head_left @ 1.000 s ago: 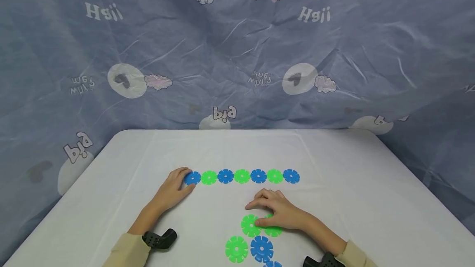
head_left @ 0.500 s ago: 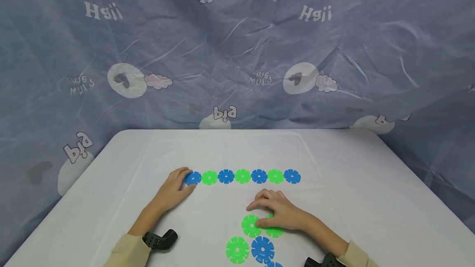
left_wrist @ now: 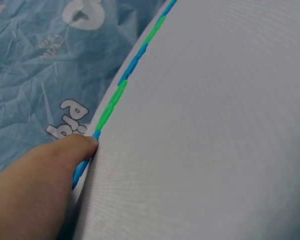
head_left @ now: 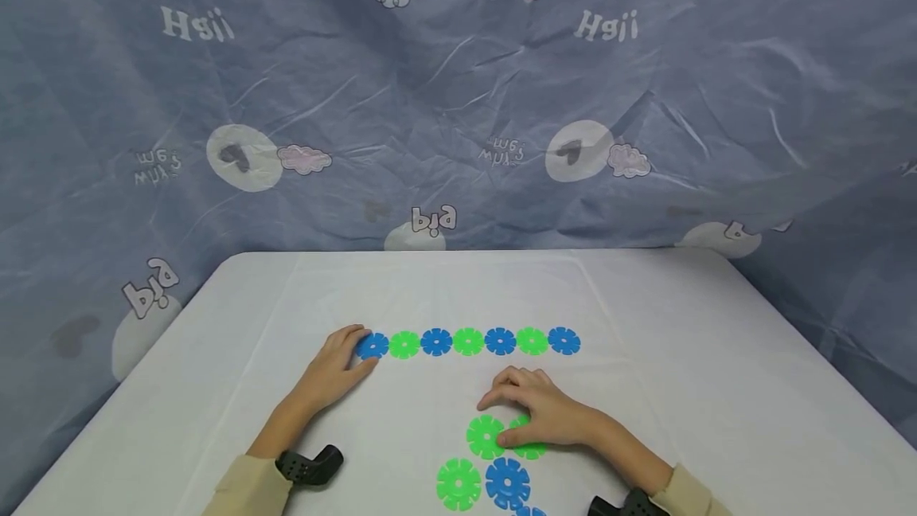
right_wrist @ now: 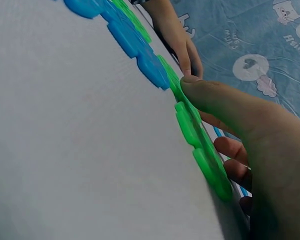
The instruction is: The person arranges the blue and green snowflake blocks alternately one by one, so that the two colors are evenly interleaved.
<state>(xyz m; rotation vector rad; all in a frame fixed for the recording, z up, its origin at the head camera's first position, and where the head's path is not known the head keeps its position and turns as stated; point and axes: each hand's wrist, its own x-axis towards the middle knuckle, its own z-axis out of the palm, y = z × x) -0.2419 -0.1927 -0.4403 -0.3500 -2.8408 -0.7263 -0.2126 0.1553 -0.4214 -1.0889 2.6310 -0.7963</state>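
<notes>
In the head view, blue and green plastic snowflake discs form a straight row, with a green snowflake disc (head_left: 469,342) mid-row. My left hand (head_left: 331,369) holds the blue snowflake disc (head_left: 372,345) at the row's left end, fingers at its far side and thumb at its near edge. In the left wrist view, the thumb (left_wrist: 72,150) lies against that disc. My right hand (head_left: 548,411) is over two loose green discs, partly covering the right one; its thumb tip is at the left green disc (head_left: 485,436). Its fingers are spread and bent.
Nearer me lie another green disc (head_left: 458,484), a blue disc (head_left: 507,482) and part of a further blue disc (head_left: 530,511) at the bottom of the view. A white cloth covers the table (head_left: 215,388). A blue-grey printed curtain (head_left: 458,102) hangs behind it.
My right thumb has shifted very slightly over the green discs. The left hand and the row stay in place.
</notes>
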